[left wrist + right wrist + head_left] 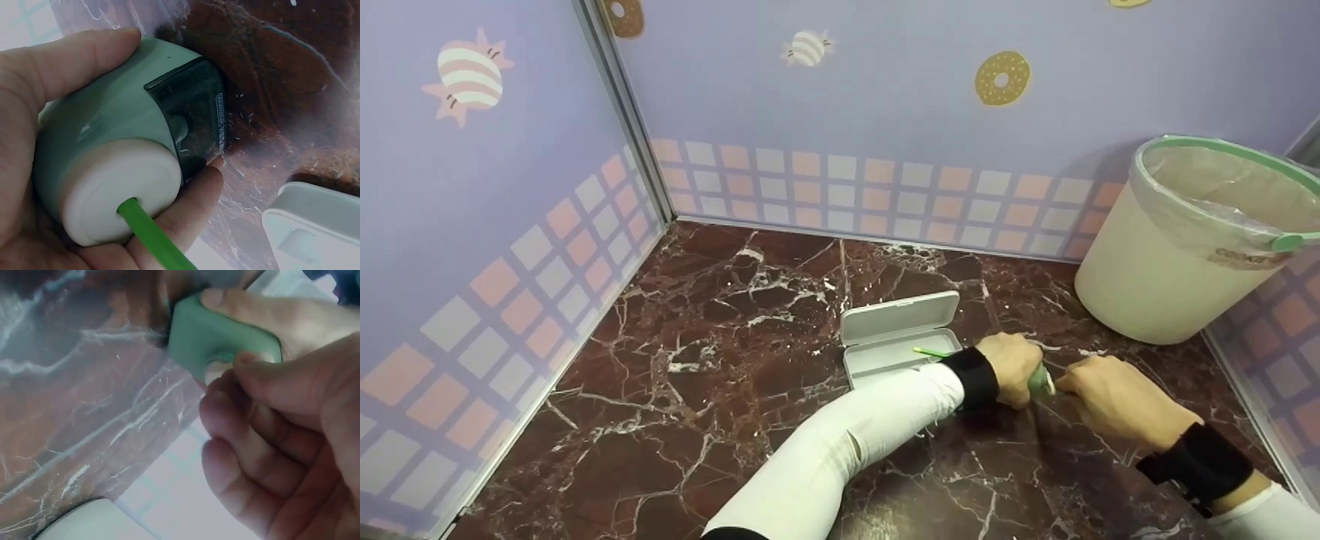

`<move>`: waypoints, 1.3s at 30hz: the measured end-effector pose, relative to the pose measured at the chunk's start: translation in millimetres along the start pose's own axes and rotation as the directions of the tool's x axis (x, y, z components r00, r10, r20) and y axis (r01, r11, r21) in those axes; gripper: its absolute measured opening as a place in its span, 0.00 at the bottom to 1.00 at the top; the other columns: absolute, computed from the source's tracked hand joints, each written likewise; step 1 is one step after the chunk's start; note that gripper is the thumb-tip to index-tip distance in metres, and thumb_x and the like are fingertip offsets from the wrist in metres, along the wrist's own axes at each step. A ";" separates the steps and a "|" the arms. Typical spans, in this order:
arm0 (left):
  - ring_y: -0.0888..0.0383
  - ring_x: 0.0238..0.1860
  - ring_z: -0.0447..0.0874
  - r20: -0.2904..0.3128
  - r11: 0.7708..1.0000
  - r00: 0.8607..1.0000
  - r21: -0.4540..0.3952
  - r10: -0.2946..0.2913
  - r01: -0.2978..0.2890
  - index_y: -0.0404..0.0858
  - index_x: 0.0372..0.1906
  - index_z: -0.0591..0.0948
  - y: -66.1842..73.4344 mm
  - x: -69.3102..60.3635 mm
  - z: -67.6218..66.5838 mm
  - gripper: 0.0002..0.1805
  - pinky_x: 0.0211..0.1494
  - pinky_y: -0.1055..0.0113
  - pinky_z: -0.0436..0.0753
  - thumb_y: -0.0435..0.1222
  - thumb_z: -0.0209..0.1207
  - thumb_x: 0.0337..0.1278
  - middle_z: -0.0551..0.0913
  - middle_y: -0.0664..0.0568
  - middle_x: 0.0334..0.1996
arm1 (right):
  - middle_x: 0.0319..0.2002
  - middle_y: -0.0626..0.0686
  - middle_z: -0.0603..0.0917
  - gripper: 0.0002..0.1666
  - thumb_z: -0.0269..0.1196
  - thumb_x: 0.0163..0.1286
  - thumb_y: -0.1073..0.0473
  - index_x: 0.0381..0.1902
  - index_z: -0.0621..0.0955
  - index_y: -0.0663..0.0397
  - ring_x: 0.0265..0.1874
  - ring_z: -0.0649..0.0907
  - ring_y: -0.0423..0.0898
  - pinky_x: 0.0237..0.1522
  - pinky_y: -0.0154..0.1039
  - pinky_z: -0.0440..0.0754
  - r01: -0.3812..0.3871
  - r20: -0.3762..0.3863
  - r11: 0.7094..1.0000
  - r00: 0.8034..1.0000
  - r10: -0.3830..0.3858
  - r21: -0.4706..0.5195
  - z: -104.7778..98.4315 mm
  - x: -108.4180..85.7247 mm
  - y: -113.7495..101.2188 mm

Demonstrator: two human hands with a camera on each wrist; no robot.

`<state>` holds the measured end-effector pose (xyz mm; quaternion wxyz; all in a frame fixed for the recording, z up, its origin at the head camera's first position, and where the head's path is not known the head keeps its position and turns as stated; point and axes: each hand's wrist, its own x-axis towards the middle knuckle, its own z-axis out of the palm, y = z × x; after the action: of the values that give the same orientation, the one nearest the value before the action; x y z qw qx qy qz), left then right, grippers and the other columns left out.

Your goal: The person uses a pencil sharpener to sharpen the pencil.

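My left hand (1011,367) grips a green pencil sharpener (107,112) with a dark see-through shavings window (194,115). In the left wrist view the thumb lies along one side and fingers curl beneath. A green pencil (152,236) sticks into the hole of the sharpener's pale round face. Its tip end shows past the left wrist in the head view. Beside the sharpener's other end, my right hand (1121,397) pinches a small whitish knob (216,371) between thumb and forefinger; the fingers partly hide it. The other right fingers are curled.
An open white pencil case (900,315) lies on the dark red marbled table (697,405), behind my left forearm. At the back right stands a cream bin (1162,262) with a green rim and a plastic liner. Patterned walls (840,97) enclose the table.
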<state>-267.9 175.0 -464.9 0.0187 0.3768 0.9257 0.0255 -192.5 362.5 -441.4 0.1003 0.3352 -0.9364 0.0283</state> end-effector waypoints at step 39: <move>0.60 0.37 0.87 -0.018 0.999 0.999 0.000 0.037 -0.037 0.55 0.33 0.80 -7.6 4.1 8.5 0.18 0.37 0.64 0.89 0.50 0.81 0.45 0.88 0.63 0.35 | 0.18 0.42 0.81 0.19 0.77 0.49 0.68 0.14 0.82 0.38 0.19 0.79 0.43 0.22 0.52 0.80 -0.134 -0.012 0.991 0.991 0.134 0.011 -10.5 35.6 28.2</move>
<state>-275.6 172.8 -473.9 0.0101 0.3936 0.9188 0.0294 -235.5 363.4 -423.4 0.1022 0.2719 -0.9560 0.0420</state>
